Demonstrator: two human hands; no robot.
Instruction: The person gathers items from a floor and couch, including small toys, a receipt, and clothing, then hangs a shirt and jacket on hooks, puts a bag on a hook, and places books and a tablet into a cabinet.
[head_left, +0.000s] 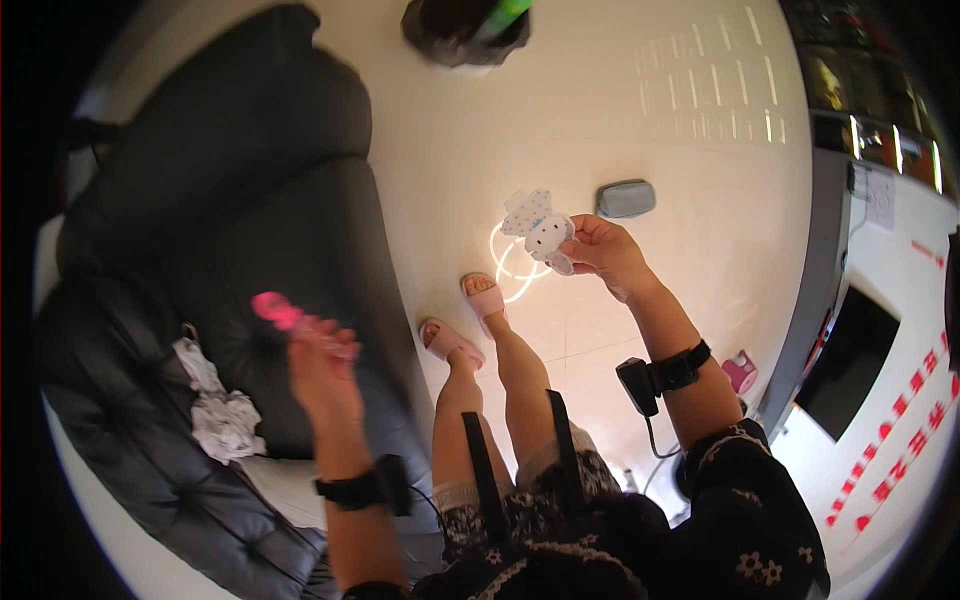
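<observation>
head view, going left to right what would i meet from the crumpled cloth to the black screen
Crumpled cloth, left hand with a blurred pink thing, pink slippers, white cut-out, gray pouch, black screen.

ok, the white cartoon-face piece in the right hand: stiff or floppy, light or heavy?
Probably fairly stiff: the white cartoon-face piece is pinched at one side and its far end shows no obvious sag. Likely light: just a pinch from the right hand holds it up.
</observation>
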